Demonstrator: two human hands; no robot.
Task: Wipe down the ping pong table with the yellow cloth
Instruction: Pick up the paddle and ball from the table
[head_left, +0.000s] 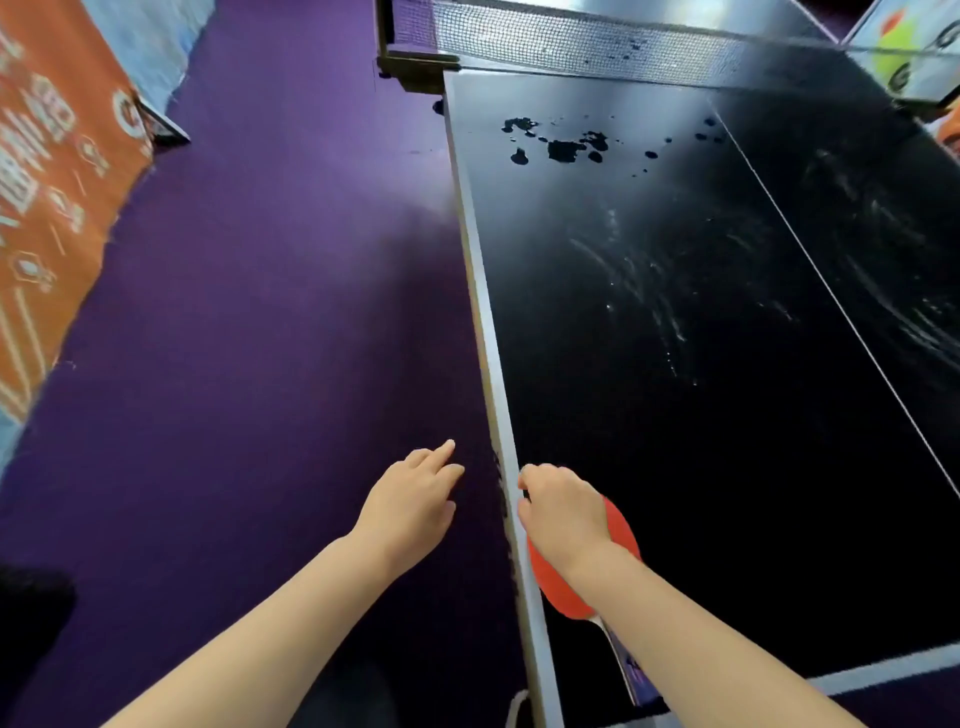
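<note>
Bench (701, 467): black, glossy top filling the right half of the view, running from the person to the far end.
Net (571, 44): dark mesh across the far end of the bench, fixed to a post (415, 62) clamped at the left corner.
Edge (491, 338): pale band along the bench's left side, from the post down to the bottom of the view.
Line (831, 291): thin white stripe running lengthwise on the top, right of the middle.
Puddles (563, 148): dark blots and drops of liquid on the top near the net, with smaller drops scattered toward the line.
Streaks (649, 291): whitish curved smears on the middle of the top, with more to the right of the line.
Paddle (558, 592): red face up, lying on the bench at its left edge, handle pointing toward the person.
Right hand (563, 512): back up, over the paddle's far end, wrist across the red face, fingers bent down beside the edge. I cannot tell whether it grips the paddle or only rests on it.
Left hand (415, 499): off the bench, just beside the edge, fingers loose and slightly spread, holding nothing.
Floor (234, 312): purple, to the left of the bench and under the left hand.
Banner (47, 182): orange with pale print, at the upper left.
</note>
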